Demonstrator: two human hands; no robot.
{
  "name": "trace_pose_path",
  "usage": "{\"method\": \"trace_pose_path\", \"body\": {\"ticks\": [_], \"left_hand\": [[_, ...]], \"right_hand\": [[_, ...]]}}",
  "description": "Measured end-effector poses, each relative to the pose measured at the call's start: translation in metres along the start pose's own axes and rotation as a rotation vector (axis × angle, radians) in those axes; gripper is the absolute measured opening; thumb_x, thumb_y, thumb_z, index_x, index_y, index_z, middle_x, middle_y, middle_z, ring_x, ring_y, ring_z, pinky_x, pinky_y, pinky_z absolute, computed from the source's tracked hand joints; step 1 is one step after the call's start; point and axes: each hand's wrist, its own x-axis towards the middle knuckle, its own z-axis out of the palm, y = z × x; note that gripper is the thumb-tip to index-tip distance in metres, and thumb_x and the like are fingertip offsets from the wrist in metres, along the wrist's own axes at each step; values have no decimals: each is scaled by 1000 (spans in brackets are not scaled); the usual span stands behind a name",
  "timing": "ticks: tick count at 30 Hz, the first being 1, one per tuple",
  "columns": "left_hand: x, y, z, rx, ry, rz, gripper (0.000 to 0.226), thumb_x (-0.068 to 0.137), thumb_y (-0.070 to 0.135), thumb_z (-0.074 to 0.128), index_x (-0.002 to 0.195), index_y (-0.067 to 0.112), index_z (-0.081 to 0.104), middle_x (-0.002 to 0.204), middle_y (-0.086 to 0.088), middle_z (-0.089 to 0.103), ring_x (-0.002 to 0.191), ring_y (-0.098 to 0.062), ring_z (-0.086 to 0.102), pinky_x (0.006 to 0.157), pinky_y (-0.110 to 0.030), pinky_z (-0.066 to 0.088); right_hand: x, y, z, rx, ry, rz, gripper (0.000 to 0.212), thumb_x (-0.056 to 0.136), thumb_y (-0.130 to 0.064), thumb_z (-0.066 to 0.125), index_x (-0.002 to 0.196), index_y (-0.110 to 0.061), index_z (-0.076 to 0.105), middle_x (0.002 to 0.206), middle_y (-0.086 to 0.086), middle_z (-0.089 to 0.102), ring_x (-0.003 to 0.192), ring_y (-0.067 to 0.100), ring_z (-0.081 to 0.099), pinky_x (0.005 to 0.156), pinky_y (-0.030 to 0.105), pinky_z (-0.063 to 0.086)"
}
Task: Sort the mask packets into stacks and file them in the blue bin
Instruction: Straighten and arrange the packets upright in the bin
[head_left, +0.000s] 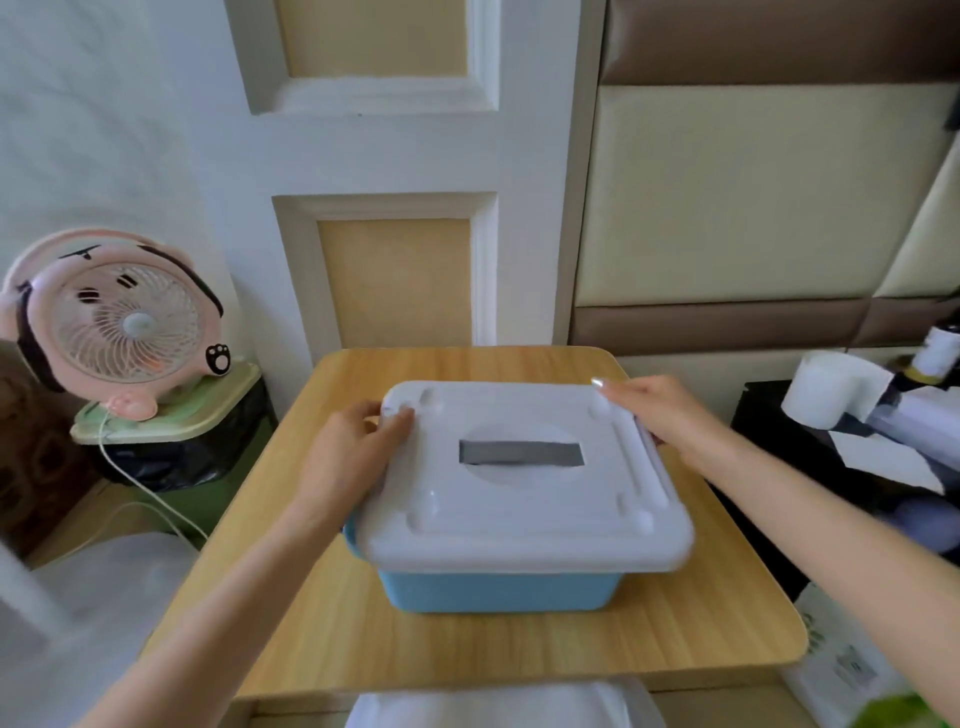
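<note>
Blue bin (498, 590): sits mid-table between the two hands, its white lid (524, 483) on top and slightly skewed, overhanging the blue wall on the near side.
Left hand (358, 447): grasping the lid's left far corner, thumb on top, fingers curled under the rim.
Right hand (660, 410): fingers laid along the lid's right far edge, apparently gripping the rim; the fingertips go out of sight behind it, so the hold is likely but not certain.
Mask packets: none in view; possibly inside the bin, where a grey strip shows through the lid's slot (521, 453).
Step in hand: most likely taking the lid off to open the bin.
Doing it well: lift both sides evenly and straight up so the bin does not drag along the wooden table (332, 644); if a corner sticks, free that corner first.
Setting down: carry the lid away from the left hand's side, where the pink fan (117, 322) stands close by.
</note>
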Motion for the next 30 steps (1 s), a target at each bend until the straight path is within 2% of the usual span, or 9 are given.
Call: {"method": "trace_pose_path", "body": {"ticks": [2, 4, 10, 13, 15, 20, 23, 26, 30], "left_hand": [[5, -4, 1, 199, 92, 70, 29, 91, 43, 51, 98, 19, 64, 93, -2, 56, 91, -22, 57, 68, -32, 45], [14, -10, 2, 210, 68, 59, 31, 90, 42, 51, 94, 15, 65, 92, -4, 56, 98, -28, 55, 67, -32, 40], [29, -14, 6, 193, 60, 29, 35, 89, 42, 53, 110, 16, 65, 109, -6, 62, 104, -24, 55, 85, -39, 47], [30, -10, 3, 164, 38, 20, 33, 91, 39, 53, 108, 14, 66, 103, -4, 64, 88, -21, 59, 72, -33, 47], [27, -9, 1, 172, 31, 13, 30, 91, 35, 54, 103, 12, 67, 97, -7, 66, 83, -21, 59, 73, -36, 49], [22, -10, -4, 132, -10, 23, 26, 93, 33, 54, 95, 11, 68, 89, -8, 68, 83, -24, 62, 72, -37, 49], [14, -15, -3, 162, -30, 79, 28, 94, 34, 52, 84, 11, 66, 72, -3, 64, 64, -18, 56, 53, -27, 38], [8, -20, -3, 82, -115, 51, 30, 95, 32, 50, 85, 7, 63, 64, -3, 55, 56, -14, 46, 50, -22, 31], [11, -30, -3, 17, -148, 6, 31, 94, 38, 51, 102, 12, 64, 85, -6, 63, 75, -20, 58, 64, -31, 47]], "right_hand": [[3, 2, 8, -68, 79, -65, 61, 81, -52, 61, 59, 1, 42, 54, 9, 35, 58, 20, 32, 59, 28, 22], [6, 4, 17, -109, 106, -93, 54, 88, -42, 59, 54, -17, 25, 54, 0, 20, 54, 18, 21, 56, 31, 14], [11, 11, 31, -90, 105, -32, 53, 92, -39, 54, 56, -20, 21, 52, -3, 16, 48, 14, 17, 52, 30, 11], [10, 10, 30, -67, 9, 2, 51, 87, -47, 57, 62, -5, 45, 51, 10, 43, 49, 25, 43, 55, 28, 28], [7, 8, 29, -19, -97, 16, 45, 83, -48, 62, 93, -5, 65, 84, 11, 70, 78, 27, 67, 72, 32, 50], [5, 5, 30, -32, -121, -28, 32, 89, -41, 59, 111, -18, 62, 107, 1, 67, 97, 18, 64, 85, 33, 50], [5, 13, 31, -161, -117, -25, 44, 89, -53, 51, 118, -21, 56, 118, 1, 61, 104, 18, 58, 93, 38, 48], [2, 13, 32, -303, -34, 0, 63, 88, -60, 45, 134, -16, 47, 129, 3, 55, 113, 23, 53, 90, 37, 45], [0, 14, 33, -135, -60, 147, 72, 76, -69, 52, 120, -13, 61, 104, 3, 70, 95, 22, 66, 92, 38, 50]]}}
